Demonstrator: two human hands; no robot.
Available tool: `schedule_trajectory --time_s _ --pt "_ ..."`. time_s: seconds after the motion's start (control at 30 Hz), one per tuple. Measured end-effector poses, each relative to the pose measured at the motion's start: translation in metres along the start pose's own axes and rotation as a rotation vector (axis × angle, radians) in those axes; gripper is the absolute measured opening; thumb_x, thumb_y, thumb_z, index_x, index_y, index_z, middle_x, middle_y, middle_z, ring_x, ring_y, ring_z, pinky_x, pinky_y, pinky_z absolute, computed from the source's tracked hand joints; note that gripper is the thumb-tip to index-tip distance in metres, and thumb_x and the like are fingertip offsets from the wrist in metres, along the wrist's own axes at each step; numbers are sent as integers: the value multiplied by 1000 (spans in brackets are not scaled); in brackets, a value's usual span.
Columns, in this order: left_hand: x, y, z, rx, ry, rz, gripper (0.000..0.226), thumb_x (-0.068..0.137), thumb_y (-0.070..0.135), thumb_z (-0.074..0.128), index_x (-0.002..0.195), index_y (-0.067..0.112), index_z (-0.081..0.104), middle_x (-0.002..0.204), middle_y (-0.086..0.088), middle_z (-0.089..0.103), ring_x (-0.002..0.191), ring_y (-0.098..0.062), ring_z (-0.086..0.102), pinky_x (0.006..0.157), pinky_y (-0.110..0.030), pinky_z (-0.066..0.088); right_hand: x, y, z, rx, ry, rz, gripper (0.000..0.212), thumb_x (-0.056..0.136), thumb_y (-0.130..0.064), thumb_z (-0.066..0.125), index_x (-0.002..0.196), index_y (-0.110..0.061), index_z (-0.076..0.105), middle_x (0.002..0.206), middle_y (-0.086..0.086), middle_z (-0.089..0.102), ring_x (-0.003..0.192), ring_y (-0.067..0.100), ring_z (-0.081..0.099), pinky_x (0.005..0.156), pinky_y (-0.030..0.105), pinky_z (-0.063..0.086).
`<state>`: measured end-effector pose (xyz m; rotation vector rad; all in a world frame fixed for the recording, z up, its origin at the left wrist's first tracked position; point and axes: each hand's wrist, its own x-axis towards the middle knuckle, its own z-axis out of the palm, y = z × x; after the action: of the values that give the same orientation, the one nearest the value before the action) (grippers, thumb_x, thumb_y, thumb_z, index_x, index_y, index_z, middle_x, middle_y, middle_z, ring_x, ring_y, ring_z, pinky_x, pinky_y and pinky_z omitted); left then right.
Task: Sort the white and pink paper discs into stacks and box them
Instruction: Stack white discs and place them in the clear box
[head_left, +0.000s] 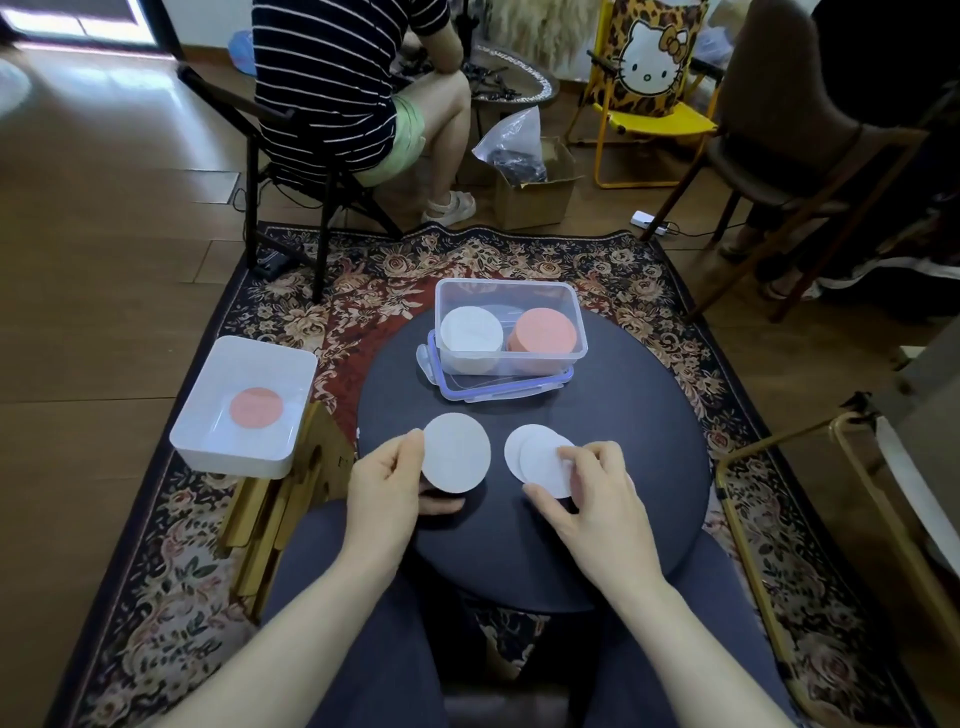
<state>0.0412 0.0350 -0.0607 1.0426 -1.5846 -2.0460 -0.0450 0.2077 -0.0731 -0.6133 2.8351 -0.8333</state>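
You are in the gathering step: the last loose white discs are being collected before they go to the box. Your left hand (387, 480) pinches one white disc (457, 453) by its left edge, thumb on top and fingers curled under it, a little above the dark round table (623, 415). Your right hand (592, 486) has its fingers bent over two overlapping white discs (535, 454) that lie on the table; I cannot tell if it pinches them already or only presses them.

The next move, I think, calls for bringing the three white discs together with edges aligned, then laying them on the white stack (471, 332) in the clear box (511, 327), not on the pink stack (545, 332) beside it.

By count: three loose white discs, one white stack and one pink stack in the box, and one pink disc (256, 408) lying alone in the white tray (244, 405) at your left, which is not yet sorted. The lid (498, 389) lies under the box.
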Motion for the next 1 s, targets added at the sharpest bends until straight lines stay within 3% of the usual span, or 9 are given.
schedule_trajectory --time_s 0.13,0.27,0.33,0.4,0.57,0.63,0.73,0.9,1.0 --pt "1 1 8 -266 8 -240 28 100 26 47 97 2 61 89 -13 66 68 -27 71 54 -41 59 10 5 -4 44 -69 70 69 85 -48 62 143 -25 34 128 -9 35 112 24 52 85 37 45" --pt "4 2 13 -387 -83 -303 29 96 32 54 104 5 62 100 -12 69 86 -26 69 60 -41 60 16 3 -4 -21 -118 55 70 84 -47 63 145 -29 32 128 -11 36 111 25 52 81 35 42" --pt "6 -1 13 -334 -115 -249 19 92 16 60 110 10 63 107 -9 67 87 -24 69 59 -37 59 16 2 -5 -18 -116 70 68 82 -45 66 142 -30 36 124 -10 37 106 24 54 78 33 39" --pt "6 -5 14 -278 -138 -212 28 90 5 62 115 17 62 107 -8 68 84 -23 70 56 -35 59 19 1 -6 5 -114 100 68 78 -43 71 138 -30 41 120 -10 37 99 22 56 75 31 38" --pt "3 -10 17 -240 -163 -182 16 90 4 60 105 10 61 102 -10 67 79 -23 69 55 -39 58 26 3 -10 95 -83 109 33 77 -33 74 106 -32 58 102 -11 45 77 1 54 66 27 36" --pt "2 -11 17 -242 -160 -178 11 93 4 57 103 6 57 100 -11 64 78 -23 69 56 -43 59 30 4 -10 122 -88 117 13 80 -32 71 88 -33 60 91 -8 53 75 2 55 62 24 36" --pt "2 -10 17 -209 -147 -169 12 97 6 50 109 6 50 103 -8 58 77 -24 67 49 -44 59 38 7 -10 355 -79 200 13 79 -26 73 71 -28 63 72 -6 63 64 11 56 64 30 43" --pt "3 -14 17 -206 -177 -125 29 97 1 48 124 12 49 112 -9 61 82 -23 71 58 -45 60 44 5 -22 725 -14 262 13 87 -9 67 74 -12 64 54 -7 61 38 0 43 45 10 35" --pt "5 -15 16 -225 -206 -116 35 94 -5 49 123 15 52 112 -8 62 78 -19 73 66 -47 61 43 6 -26 828 30 277 11 91 -10 60 82 -11 64 59 -5 62 40 1 41 44 11 35"
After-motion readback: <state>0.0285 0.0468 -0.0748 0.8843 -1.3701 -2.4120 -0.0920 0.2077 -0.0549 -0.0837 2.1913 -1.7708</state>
